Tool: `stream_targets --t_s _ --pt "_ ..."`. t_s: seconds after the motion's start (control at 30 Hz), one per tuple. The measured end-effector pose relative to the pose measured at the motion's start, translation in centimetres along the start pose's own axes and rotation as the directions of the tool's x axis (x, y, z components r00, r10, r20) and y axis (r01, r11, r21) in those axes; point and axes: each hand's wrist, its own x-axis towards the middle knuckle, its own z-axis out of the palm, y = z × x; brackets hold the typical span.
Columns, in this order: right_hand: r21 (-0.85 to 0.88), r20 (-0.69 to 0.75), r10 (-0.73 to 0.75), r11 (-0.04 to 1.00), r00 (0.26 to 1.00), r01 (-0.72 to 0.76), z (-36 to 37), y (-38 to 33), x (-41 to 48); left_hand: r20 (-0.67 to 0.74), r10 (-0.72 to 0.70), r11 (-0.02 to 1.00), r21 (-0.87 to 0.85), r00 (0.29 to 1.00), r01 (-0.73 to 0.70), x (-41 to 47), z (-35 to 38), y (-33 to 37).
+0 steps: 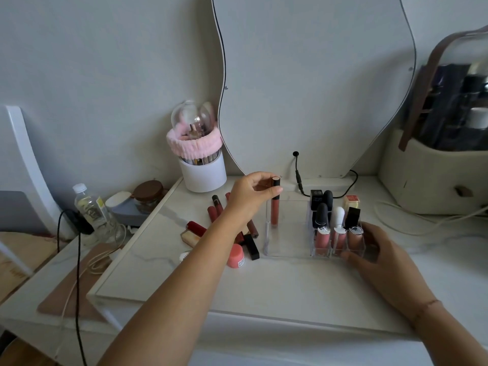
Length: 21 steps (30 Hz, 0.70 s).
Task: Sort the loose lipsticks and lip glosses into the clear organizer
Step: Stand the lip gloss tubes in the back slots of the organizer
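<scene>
The clear organizer [287, 249] stands on the white vanity top, its right compartments filled with several upright lipsticks and glosses [323, 235]. My left hand [250, 192] pinches the black cap of a reddish lip gloss [275, 211] that stands upright in the organizer's left section. My right hand [380, 249] grips the organizer's front right corner. Loose red and dark lipsticks [215, 211] lie on the table to the left of the organizer, partly hidden by my left forearm, along with a black lipstick [252, 247] and a small pink jar [235, 256].
A white brush holder with a pink headband [202, 170] stands at the back left, under a wavy mirror [317, 83]. A beige cosmetic case [433, 178] fills the right. A water bottle [91, 207], a brown-lidded jar [148, 194] and cables [78, 260] sit at left.
</scene>
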Motion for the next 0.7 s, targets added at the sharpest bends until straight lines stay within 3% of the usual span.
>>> stream_targets --t_s 0.7 --pt "-0.007 0.02 0.025 1.0 0.999 -0.025 -0.01 -0.01 0.04 0.02 -0.004 0.996 0.088 1.0 0.002 -0.34 -0.86 0.23"
